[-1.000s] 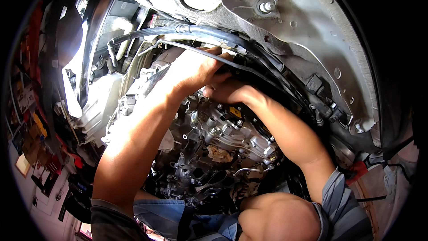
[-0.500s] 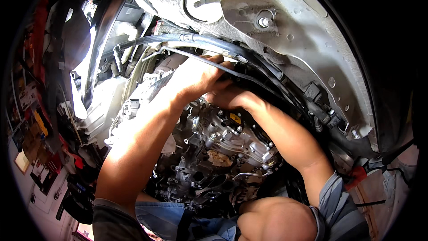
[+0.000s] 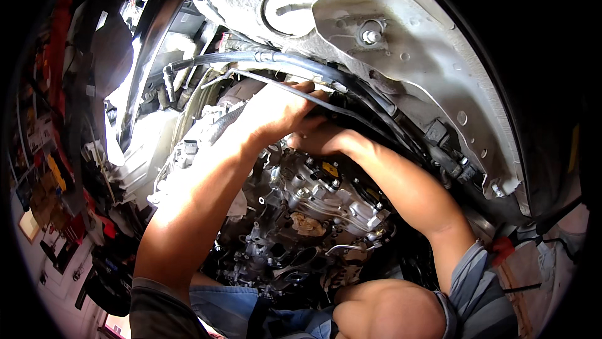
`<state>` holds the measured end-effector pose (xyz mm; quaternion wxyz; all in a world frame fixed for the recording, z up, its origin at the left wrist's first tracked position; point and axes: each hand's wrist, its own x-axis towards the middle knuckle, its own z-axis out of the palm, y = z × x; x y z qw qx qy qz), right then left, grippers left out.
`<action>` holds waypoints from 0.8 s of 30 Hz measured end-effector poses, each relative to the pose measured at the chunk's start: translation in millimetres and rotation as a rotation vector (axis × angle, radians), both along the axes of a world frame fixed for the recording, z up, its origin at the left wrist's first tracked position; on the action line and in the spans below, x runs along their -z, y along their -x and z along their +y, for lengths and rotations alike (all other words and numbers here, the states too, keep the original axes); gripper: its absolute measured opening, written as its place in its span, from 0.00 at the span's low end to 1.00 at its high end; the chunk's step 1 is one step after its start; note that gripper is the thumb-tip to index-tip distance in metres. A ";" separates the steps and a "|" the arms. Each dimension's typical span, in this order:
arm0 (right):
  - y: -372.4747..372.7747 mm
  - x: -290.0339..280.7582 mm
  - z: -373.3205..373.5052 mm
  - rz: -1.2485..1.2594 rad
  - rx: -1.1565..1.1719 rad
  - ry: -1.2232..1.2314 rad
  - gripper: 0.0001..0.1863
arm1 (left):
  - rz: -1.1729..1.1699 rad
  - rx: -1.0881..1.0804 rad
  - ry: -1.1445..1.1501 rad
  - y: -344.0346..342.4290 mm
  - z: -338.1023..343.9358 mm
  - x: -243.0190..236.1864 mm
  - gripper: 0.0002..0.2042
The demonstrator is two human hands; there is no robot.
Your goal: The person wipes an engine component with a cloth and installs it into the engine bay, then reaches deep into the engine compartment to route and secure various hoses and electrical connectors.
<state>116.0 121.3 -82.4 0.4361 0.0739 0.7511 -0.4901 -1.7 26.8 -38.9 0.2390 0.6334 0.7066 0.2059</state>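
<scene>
My left hand [image 3: 282,112] reaches deep into a car's engine bay, its fingers curled at the back of the engine [image 3: 313,195]. A thin grey tube [image 3: 338,110] passes over that hand near the knuckles. Just below and to the right, my right hand [image 3: 318,138] is bent in close against it, with its fingers bunched together. Whatever the two hands grip is hidden by the fingers and the shadow behind them. A yellow tag [image 3: 330,169] shows on the engine below my right hand.
A thick black hose [image 3: 269,57] arches above my hands. Beyond it stands the pale inner body panel [image 3: 401,32]. Wiring and a connector [image 3: 436,131] run along the right. Red and yellow items line the far left. A bare rounded shape, perhaps a knee [image 3: 392,311], is at the bottom.
The view has shifted slightly. My hands stay at the same spot, with only small movement in the fingers.
</scene>
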 end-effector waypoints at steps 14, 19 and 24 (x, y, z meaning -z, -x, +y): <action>-13.5 40.7 -20.2 0.042 0.033 -0.010 0.18 | -0.017 -0.021 0.011 -2.7 -0.2 -1.1 0.18; -12.3 30.1 -19.3 0.068 0.070 0.004 0.22 | -0.084 -0.017 -0.110 1.4 -3.6 7.0 0.19; 4.5 -6.4 -0.4 0.012 -0.140 0.047 0.23 | -0.345 -0.162 -0.004 -0.1 -8.1 15.7 0.18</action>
